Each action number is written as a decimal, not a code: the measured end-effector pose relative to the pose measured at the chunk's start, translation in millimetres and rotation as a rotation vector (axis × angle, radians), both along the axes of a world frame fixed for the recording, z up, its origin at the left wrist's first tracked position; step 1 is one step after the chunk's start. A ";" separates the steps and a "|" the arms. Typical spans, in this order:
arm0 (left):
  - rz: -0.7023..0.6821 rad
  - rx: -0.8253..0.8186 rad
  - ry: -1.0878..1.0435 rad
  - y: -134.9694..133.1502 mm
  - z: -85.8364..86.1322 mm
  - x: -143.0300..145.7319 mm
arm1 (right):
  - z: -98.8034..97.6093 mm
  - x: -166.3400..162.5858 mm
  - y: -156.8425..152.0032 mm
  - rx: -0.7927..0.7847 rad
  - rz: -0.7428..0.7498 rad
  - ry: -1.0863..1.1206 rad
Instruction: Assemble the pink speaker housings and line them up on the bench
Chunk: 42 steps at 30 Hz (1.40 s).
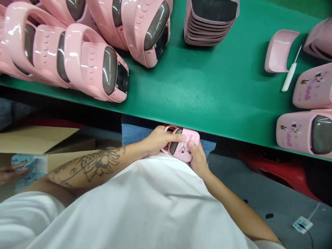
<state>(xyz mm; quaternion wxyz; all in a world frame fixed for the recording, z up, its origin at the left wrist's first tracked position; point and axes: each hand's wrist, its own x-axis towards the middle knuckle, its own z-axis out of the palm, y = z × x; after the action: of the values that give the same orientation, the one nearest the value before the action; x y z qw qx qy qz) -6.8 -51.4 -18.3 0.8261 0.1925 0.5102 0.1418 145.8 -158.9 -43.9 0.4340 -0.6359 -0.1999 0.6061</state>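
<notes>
Close to my body, at the table's front edge, both hands hold a pink handled speaker point(187, 147) with a dark window and a printed cartoon front. My left hand point(157, 141) is closed around its handle end, the thumb lying along the front. My right hand point(199, 158) grips the opposite end, its thumb pressed on the printed face. The fingers beneath the speaker are hidden.
Pink handled speakers point(90, 65) with exposed round drivers crowd the green table point(207, 93) at left. A stack of panels point(211, 27) stands behind. At right are a curved pink cover point(278, 52), a white-handled screwdriver point(289, 76) and printed pink speakers point(295, 133). Another person's hand point(12, 173) shows far left.
</notes>
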 end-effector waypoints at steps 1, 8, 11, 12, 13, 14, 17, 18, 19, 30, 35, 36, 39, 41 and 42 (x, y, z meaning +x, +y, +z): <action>0.012 -0.005 -0.008 0.2 0.4 0.2 | 1.1 -0.8 0.4 -0.001 -0.008 0.004; 0.062 -0.030 -0.020 3.7 6.3 2.3 | 12.5 -10.5 6.1 -0.012 -0.093 0.036; 0.086 -0.045 -0.007 5.5 10.0 4.1 | 19.6 -16.1 8.9 -0.033 -0.153 0.084; 0.089 -0.057 0.000 6.3 11.5 4.7 | 21.8 -17.6 9.3 -0.048 -0.171 0.090; 0.086 -0.071 0.009 7.3 12.9 5.1 | 23.7 -18.7 9.3 -0.067 -0.188 0.089; 0.082 -0.086 0.019 8.4 14.2 5.3 | 25.2 -19.5 9.0 -0.087 -0.201 0.083; 0.060 -0.133 0.014 12.5 16.0 4.7 | 27.3 -20.5 6.8 -0.134 -0.204 0.071; 0.053 -0.142 0.000 13.9 15.6 4.1 | 27.1 -20.7 6.1 -0.136 -0.193 0.069; 0.049 -0.147 -0.014 15.2 14.7 3.5 | 26.4 -21.1 5.7 -0.133 -0.184 0.063; -0.146 -0.047 -0.052 4.3 10.4 -7.2 | 25.6 -0.3 -9.2 -0.024 0.000 -0.126; -0.308 0.275 -0.053 -7.2 28.7 -16.8 | 45.9 15.5 -32.8 0.122 0.142 -0.123; -0.324 0.372 -0.031 -8.6 33.8 -18.1 | 49.3 17.1 -34.4 0.147 0.154 -0.137; -0.369 0.628 0.061 -12.1 48.6 -21.6 | 57.8 19.0 -30.6 0.262 0.168 -0.185; -0.401 0.728 0.110 -14.4 55.5 -25.3 | 63.3 17.8 -24.0 0.332 0.198 -0.191; -0.418 0.758 0.120 -15.6 57.7 -27.8 | 66.4 16.8 -20.6 0.342 0.217 -0.185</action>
<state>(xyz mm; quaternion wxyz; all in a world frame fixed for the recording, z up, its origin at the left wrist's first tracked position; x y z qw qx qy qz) -34.6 -67.0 39.4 0.6770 0.5890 0.4194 0.1375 162.6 -179.5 22.6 0.4475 -0.5807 -0.4060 0.5456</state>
